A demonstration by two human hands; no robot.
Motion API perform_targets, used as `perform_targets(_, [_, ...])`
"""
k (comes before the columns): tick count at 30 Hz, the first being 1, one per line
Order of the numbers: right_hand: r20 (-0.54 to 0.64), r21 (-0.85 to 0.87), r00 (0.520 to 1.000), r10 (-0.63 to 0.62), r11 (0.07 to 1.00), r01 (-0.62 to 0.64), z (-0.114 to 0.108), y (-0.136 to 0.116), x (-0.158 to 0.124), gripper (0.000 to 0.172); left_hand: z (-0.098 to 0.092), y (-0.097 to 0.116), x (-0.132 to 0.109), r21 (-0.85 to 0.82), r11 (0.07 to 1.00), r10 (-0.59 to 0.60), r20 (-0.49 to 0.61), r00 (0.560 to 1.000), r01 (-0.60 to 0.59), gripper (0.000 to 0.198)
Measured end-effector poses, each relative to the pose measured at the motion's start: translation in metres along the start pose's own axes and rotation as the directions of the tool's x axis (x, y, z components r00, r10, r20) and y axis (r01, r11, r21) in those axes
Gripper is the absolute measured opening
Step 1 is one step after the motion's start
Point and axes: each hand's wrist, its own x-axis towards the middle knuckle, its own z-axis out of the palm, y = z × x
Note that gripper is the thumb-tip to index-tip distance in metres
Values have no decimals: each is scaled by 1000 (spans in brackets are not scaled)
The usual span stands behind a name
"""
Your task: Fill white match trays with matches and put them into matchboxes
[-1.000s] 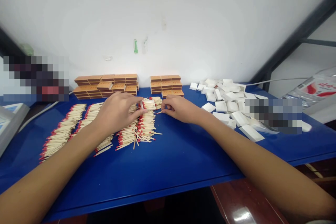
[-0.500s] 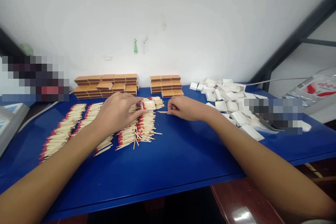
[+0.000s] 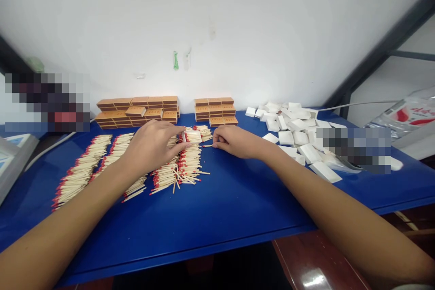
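Note:
My left hand (image 3: 151,145) lies over the rows of red-tipped matches (image 3: 180,167) and pinches a small white match tray (image 3: 193,136) filled with matches. My right hand (image 3: 234,141) rests on the blue table (image 3: 220,204) just right of that tray, its fingers curled and pinching a loose match (image 3: 207,145) at its left end. More rows of matches (image 3: 81,167) stretch to the left under my left forearm.
Stacks of orange matchboxes (image 3: 137,112) and a second orange stack (image 3: 215,111) stand along the white wall. A heap of empty white trays (image 3: 292,131) lies at the right. A plastic bag (image 3: 408,115) is at the far right, a device (image 3: 13,158) at the left edge.
My right hand slid a little right with the loose match, then came back left toward the tray. My left hand and the tray stayed where they were.

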Motion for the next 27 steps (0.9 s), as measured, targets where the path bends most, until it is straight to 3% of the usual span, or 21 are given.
perform_targets(3, [-9,14,1000,-6,1000,6,-2,-1,0,11,0,-1,0,-1,1000,4,2,1000,-4,51])
perform_targets(9, [-173,73,982,-76,993,90,-9,-10,-3,12,4,1,-1,-21,1000,20,14,1000,-20,45])
perform_targets(12, [-190,83,977,-101,989,119,-8,-13,-3,12,6,2,-1,-24,999,26,17,1000,-25,43])
perform_targets(19, [-239,70,968,-78,993,98,-13,-9,-3,11,4,-1,-1,-15,1000,-6,21,1000,6,47])
perform_targets(27, [-378,209,926,-7,973,93,-11,-15,-2,11,2,3,-1,-70,997,-33,16,999,34,47])
